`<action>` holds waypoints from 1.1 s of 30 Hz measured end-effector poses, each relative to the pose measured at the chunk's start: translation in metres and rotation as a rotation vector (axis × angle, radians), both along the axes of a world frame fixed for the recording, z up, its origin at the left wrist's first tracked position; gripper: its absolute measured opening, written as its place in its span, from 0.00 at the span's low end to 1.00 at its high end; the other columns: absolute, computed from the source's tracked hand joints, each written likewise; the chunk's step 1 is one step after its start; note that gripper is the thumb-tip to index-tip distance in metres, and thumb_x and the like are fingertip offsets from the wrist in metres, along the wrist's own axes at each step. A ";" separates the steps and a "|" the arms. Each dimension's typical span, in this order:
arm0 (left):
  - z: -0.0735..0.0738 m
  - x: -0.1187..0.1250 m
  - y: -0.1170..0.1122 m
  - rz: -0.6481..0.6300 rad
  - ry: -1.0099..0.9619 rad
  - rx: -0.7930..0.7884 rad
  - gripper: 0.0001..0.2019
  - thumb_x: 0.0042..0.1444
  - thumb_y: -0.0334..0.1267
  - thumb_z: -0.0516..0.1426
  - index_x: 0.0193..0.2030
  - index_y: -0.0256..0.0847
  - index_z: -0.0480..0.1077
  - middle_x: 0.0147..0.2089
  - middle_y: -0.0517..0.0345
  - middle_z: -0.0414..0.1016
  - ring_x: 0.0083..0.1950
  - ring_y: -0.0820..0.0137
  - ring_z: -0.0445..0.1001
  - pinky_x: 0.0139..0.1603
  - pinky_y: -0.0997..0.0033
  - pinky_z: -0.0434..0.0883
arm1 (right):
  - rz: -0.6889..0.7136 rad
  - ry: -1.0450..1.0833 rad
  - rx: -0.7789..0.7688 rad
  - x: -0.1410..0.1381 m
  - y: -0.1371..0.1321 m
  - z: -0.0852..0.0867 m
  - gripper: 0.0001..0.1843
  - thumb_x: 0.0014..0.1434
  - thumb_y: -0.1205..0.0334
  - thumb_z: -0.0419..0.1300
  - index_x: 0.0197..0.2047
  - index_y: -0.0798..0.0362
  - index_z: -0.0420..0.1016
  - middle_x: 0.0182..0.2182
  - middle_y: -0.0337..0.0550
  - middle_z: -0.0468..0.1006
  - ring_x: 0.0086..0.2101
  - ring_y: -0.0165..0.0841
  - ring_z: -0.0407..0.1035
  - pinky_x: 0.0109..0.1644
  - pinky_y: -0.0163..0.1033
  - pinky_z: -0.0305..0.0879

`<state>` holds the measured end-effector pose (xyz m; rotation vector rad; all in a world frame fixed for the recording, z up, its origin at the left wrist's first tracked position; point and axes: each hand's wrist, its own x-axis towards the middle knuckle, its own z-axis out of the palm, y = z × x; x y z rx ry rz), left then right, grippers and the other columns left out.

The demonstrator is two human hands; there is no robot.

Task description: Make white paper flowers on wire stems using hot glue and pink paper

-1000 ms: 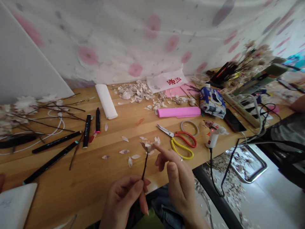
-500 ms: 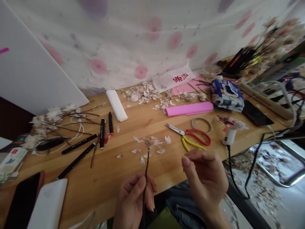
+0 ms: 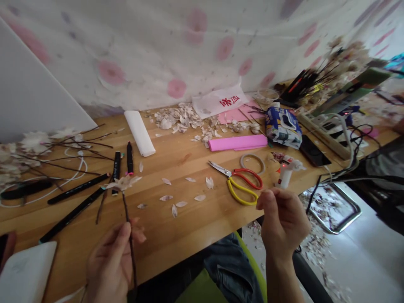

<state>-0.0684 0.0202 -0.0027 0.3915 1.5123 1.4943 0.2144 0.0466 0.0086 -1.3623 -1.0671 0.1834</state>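
My left hand (image 3: 110, 259), at the lower left, is closed round a thin dark stem. A pale-petalled flower (image 3: 123, 183) tops the stem, above the table near the markers. My right hand (image 3: 284, 223) is raised at the table's front edge, just below the glue gun (image 3: 284, 176). Its thumb and forefinger are pinched together; what they hold, if anything, I cannot make out. Loose pale petals (image 3: 166, 198) lie scattered on the wood between my hands. Scissors (image 3: 244, 190) with red and yellow handles lie just left of my right hand, beside a roll of tape (image 3: 252, 163).
Black markers (image 3: 71, 215) and finished flowers (image 3: 34, 143) lie on the left. A petal heap (image 3: 179, 118), pink paper roll (image 3: 237, 143) and wipes pack (image 3: 283, 126) sit at the back. Cables (image 3: 344, 176) hang at the right edge, near a phone (image 3: 314, 150).
My left hand has carried the flower leftward, away from the loose petals. My right hand has moved right towards the glue gun, its fingers drawn closer together. The view has turned rightward.
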 end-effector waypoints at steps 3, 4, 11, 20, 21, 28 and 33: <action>-0.003 -0.004 -0.002 0.046 0.017 -0.011 0.15 0.36 0.46 0.76 0.28 0.44 0.81 0.22 0.66 0.79 0.27 0.74 0.76 0.37 0.78 0.76 | 0.022 0.004 0.049 -0.001 0.005 0.000 0.10 0.59 0.62 0.70 0.32 0.52 0.72 0.26 0.36 0.73 0.25 0.28 0.67 0.29 0.34 0.65; -0.004 -0.005 -0.002 0.064 0.027 -0.017 0.14 0.37 0.45 0.76 0.28 0.43 0.80 0.22 0.65 0.79 0.27 0.74 0.76 0.36 0.78 0.76 | 0.034 -0.009 0.066 -0.003 0.007 0.000 0.11 0.59 0.64 0.70 0.31 0.52 0.71 0.26 0.36 0.73 0.25 0.29 0.67 0.30 0.34 0.65; 0.002 -0.008 0.001 0.194 0.055 -0.026 0.17 0.28 0.44 0.76 0.24 0.42 0.79 0.19 0.66 0.77 0.23 0.77 0.73 0.32 0.80 0.76 | 0.134 -0.053 0.065 -0.010 0.016 -0.002 0.09 0.59 0.71 0.69 0.33 0.53 0.73 0.28 0.37 0.75 0.28 0.29 0.72 0.31 0.32 0.67; 0.002 -0.006 0.008 0.143 0.015 -0.008 0.19 0.30 0.49 0.77 0.27 0.41 0.81 0.19 0.62 0.77 0.24 0.75 0.73 0.33 0.78 0.76 | 0.329 0.168 -0.122 -0.016 0.016 0.000 0.10 0.61 0.58 0.69 0.33 0.51 0.73 0.28 0.38 0.76 0.26 0.28 0.70 0.29 0.31 0.67; 0.003 -0.003 0.008 0.112 0.001 0.013 0.20 0.32 0.50 0.77 0.29 0.41 0.81 0.19 0.63 0.77 0.24 0.74 0.73 0.32 0.77 0.76 | 0.347 0.187 -0.157 -0.020 0.015 0.000 0.09 0.61 0.58 0.70 0.34 0.51 0.75 0.27 0.37 0.75 0.24 0.27 0.68 0.28 0.31 0.66; 0.018 0.043 0.004 -0.155 -0.266 0.045 0.16 0.50 0.49 0.71 0.34 0.41 0.75 0.19 0.73 0.56 0.17 0.83 0.51 0.16 0.86 0.53 | 0.682 0.587 -0.367 -0.071 0.001 -0.010 0.08 0.58 0.53 0.72 0.32 0.48 0.86 0.25 0.40 0.80 0.22 0.26 0.67 0.24 0.30 0.63; 0.024 0.068 0.001 -0.262 -0.202 -0.002 0.20 0.46 0.54 0.73 0.37 0.41 0.81 0.19 0.71 0.59 0.18 0.84 0.53 0.19 0.84 0.53 | 0.836 0.903 -0.539 -0.096 -0.011 -0.010 0.10 0.58 0.48 0.72 0.33 0.44 0.88 0.22 0.36 0.74 0.21 0.23 0.61 0.26 0.29 0.59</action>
